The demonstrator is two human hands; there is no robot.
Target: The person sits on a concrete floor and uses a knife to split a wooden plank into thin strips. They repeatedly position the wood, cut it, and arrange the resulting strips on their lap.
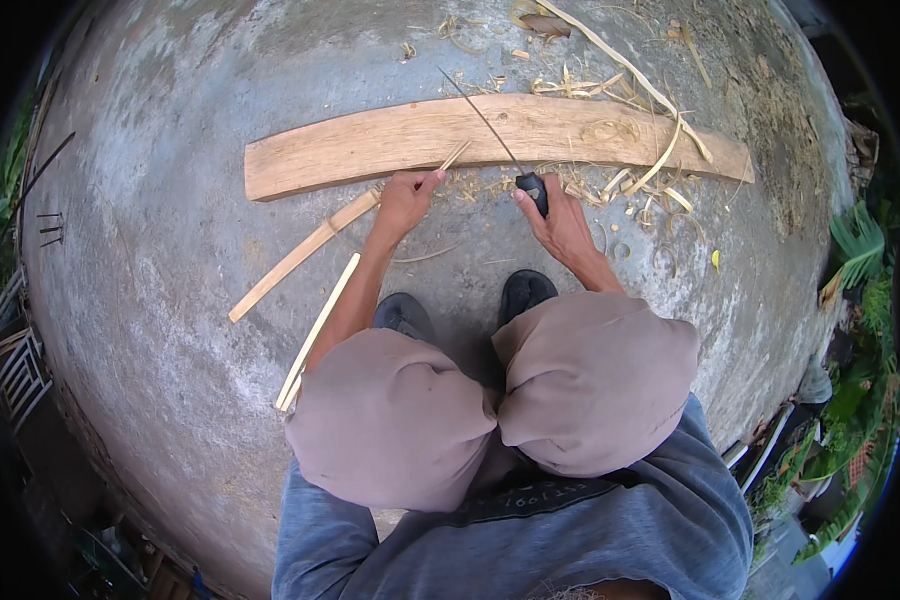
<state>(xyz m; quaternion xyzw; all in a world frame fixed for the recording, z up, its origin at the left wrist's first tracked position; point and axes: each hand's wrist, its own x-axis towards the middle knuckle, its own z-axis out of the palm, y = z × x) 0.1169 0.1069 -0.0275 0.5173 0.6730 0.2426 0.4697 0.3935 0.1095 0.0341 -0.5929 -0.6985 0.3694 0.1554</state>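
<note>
My left hand (403, 205) is closed, pinching a thin bamboo strip (459, 153) whose end points over the near edge of a long wooden plank (370, 148). In my right hand (562, 222) is a knife (490, 128) with a black handle and a long narrow blade, its tip pointing away and to the left above the plank. Blade and strip are apart. A wider bamboo strip (290, 268) lies at a slant beside my left hand; whether it joins the held one I cannot tell. Paler thin sticks (318, 330) lie beside my left forearm.
Curled shavings (660, 185) and chips are scattered around the plank's right half. A long peeled strip (610, 50) curves across its far edge. My shoes (526, 292) stand on the concrete floor (150, 300). Green plants (865, 260) border the right side.
</note>
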